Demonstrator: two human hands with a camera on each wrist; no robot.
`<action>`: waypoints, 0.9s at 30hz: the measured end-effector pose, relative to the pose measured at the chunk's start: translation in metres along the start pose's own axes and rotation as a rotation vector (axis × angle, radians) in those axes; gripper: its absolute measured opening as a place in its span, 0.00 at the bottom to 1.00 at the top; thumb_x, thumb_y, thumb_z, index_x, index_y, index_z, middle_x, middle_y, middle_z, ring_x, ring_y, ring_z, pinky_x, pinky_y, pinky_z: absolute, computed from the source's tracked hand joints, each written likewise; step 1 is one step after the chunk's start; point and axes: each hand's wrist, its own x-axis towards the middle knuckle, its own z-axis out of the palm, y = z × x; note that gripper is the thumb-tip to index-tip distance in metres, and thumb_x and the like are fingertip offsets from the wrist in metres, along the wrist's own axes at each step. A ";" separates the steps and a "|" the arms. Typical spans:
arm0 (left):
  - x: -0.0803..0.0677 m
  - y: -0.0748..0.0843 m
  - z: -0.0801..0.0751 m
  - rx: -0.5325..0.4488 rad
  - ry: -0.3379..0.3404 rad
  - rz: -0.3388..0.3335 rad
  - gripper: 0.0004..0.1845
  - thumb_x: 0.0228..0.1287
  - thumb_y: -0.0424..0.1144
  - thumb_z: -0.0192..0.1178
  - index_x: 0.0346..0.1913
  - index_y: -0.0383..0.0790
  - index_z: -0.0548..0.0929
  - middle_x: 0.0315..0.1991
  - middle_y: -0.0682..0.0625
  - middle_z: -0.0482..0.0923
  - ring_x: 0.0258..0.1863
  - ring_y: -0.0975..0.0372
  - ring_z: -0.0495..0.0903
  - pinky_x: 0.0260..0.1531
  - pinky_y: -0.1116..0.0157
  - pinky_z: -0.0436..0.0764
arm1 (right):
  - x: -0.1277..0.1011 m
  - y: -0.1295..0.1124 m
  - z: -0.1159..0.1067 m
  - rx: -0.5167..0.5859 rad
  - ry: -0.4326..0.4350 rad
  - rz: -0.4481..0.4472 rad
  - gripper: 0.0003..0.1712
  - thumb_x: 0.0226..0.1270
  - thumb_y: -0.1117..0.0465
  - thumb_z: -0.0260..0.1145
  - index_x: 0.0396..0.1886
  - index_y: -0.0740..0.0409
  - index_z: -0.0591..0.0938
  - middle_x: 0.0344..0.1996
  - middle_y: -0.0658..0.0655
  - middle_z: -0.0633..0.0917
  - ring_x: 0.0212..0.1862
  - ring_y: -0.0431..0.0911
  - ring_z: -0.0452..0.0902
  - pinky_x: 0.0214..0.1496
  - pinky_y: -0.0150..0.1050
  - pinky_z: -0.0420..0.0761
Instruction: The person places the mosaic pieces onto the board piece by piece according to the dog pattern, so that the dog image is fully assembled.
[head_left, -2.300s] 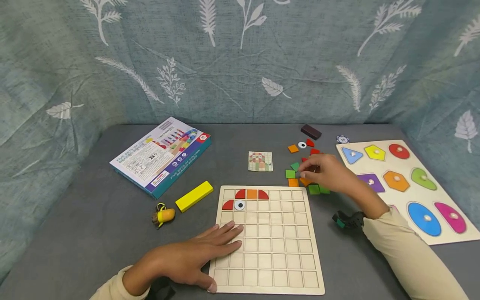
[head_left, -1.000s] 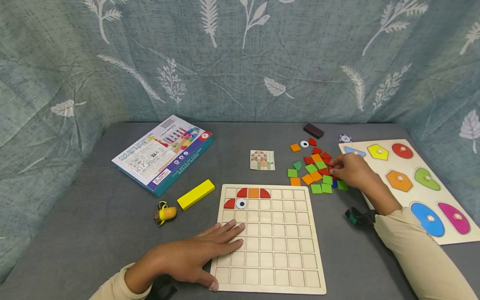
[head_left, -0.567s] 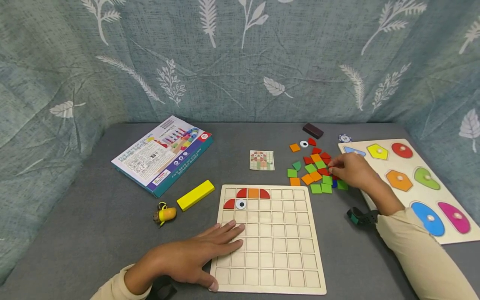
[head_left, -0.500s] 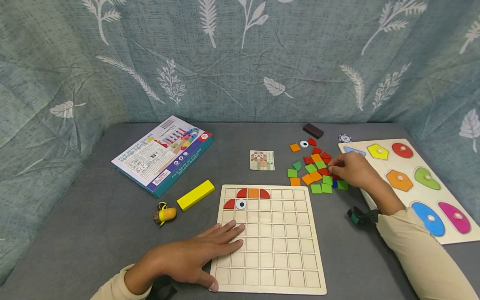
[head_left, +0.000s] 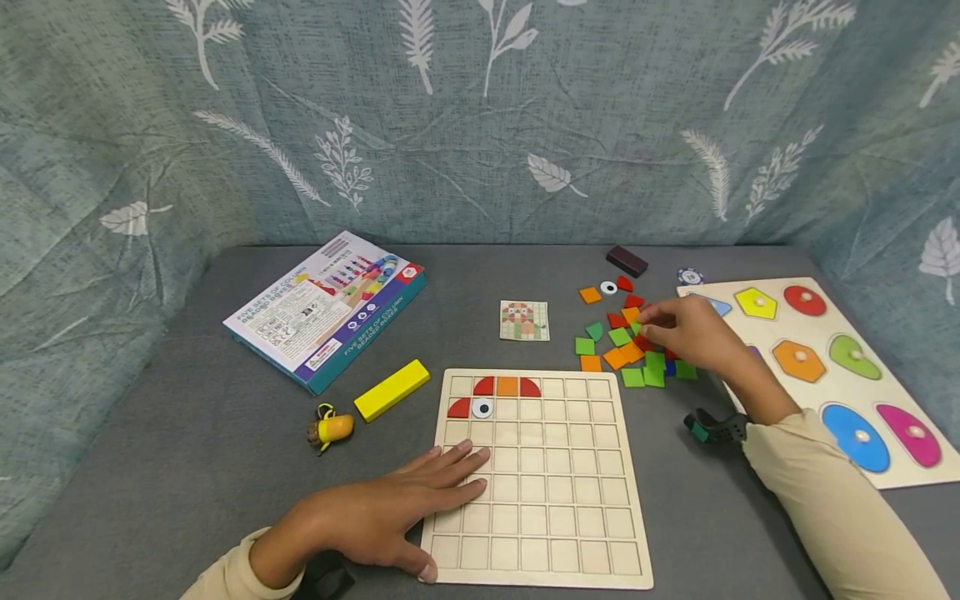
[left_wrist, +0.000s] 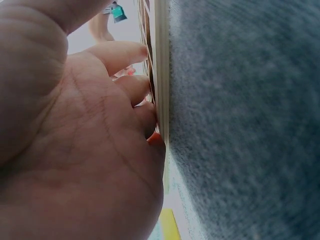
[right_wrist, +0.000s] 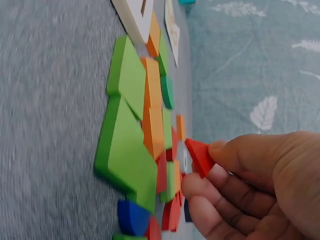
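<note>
My left hand (head_left: 382,508) lies with spread, straight fingers on the left part of a wooden grid board (head_left: 558,523), its thumb at the lower left edge. Along the board's top rows sit red quarter-round tiles (head_left: 529,387), an orange square tile (head_left: 507,387) and a round eye tile (head_left: 482,407). Over a loose pile of tiles, my right hand (head_left: 697,333) pinches a red tile (right_wrist: 201,156) between thumb and fingers. That tile shows a pointed corner in the right wrist view; its full shape is partly hidden. Green square tiles (right_wrist: 125,145) lie below the hand.
A small pattern card (head_left: 524,321) lies behind the board. At right is a shape puzzle board (head_left: 813,329) with knobbed pieces. At left are a flat box (head_left: 322,308), a yellow block (head_left: 392,390) and a small acorn-like toy (head_left: 330,428). A dark block (head_left: 627,261) stands at the back.
My right hand first moved right across the pile to the red tiles, then shifted slightly left, lifting a red tile. My left hand has stayed in place on the board.
</note>
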 end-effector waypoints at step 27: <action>0.000 -0.001 -0.001 0.000 -0.006 0.005 0.49 0.57 0.47 0.70 0.77 0.49 0.54 0.78 0.55 0.32 0.76 0.57 0.30 0.71 0.52 0.34 | 0.005 -0.054 0.029 0.200 -0.163 -0.192 0.10 0.64 0.73 0.63 0.43 0.64 0.86 0.36 0.54 0.84 0.29 0.44 0.74 0.29 0.34 0.74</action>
